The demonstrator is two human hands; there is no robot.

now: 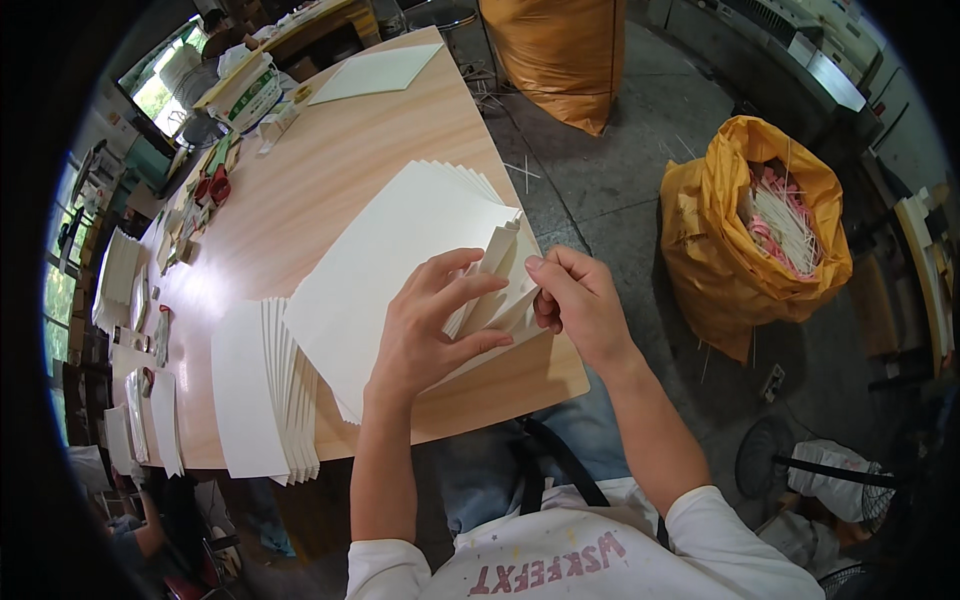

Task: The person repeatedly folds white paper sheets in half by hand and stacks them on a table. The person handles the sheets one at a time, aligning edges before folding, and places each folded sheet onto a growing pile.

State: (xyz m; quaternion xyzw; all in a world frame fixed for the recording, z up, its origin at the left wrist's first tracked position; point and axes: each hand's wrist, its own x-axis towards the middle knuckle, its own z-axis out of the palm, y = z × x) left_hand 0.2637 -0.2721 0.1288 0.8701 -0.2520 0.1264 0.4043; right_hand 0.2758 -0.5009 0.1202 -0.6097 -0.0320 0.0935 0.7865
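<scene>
A fanned stack of large white paper sheets [370,260] lies near the right corner of the table. Over its right side, a sheet stands partly curled up, with narrow folded white strips [499,246] beside it. My left hand [425,325] is above the stack, thumb and fingers spread and curved around the raised paper. At the stack's right edge my right hand [582,305] is closed, thumb and forefinger pinching the edge of a white sheet [513,305]. Its other fingers are curled in.
Another fanned stack of white sheets [255,390] lies to the left. Red-handled scissors [215,187] rest farther back among small items. On the floor at right stands an open yellow sack [700,235] with white and pink strips; an orange sack [560,60] is behind. A fan [765,455] stands lower right.
</scene>
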